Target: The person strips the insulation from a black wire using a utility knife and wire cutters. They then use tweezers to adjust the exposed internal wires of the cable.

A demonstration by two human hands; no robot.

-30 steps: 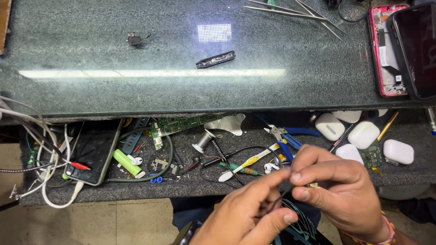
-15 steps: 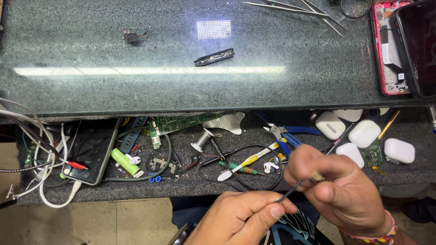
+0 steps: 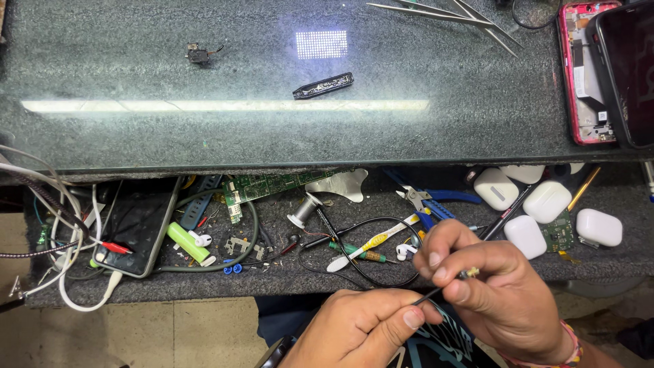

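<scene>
Down at the bottom edge of the view, both hands are working together just below the cluttered lower shelf point(image 3: 409, 272). Left hand point(image 3: 361, 330) has its thumb and fingers pressed together on the lower end of a thin dark wire point(image 3: 430, 296), and right hand point(image 3: 501, 293) is pinching the other end, where there's a tiny gold-coloured tip point(image 3: 470, 273) poking out between thumb and forefinger. So the wire runs in a short slant between the two hands, which are almost touching (can't tell exactly what the tip is, too small).

Just above the right hand's knuckles on the shelf: a white-and-yellow handled tool point(image 3: 373, 242), a loop of black cable point(image 3: 371, 252), and blue-handled pliers point(image 3: 429, 201). Off to the right sit several white earbud cases point(image 3: 547, 201) and a little green circuit board point(image 3: 560, 233). Further left there's a long green circuit board point(image 3: 272, 185), a green cylindrical battery cell point(image 3: 187, 242), a black phone point(image 3: 139, 225) lying flat, and a tangle of white cables point(image 3: 61, 232).

Up on the glass-topped bench point(image 3: 204, 136), well away from the hands: a small black oblong part point(image 3: 323, 86), metal tweezers point(image 3: 443, 13), and an opened red phone point(image 3: 587, 75) in the right corner.
</scene>
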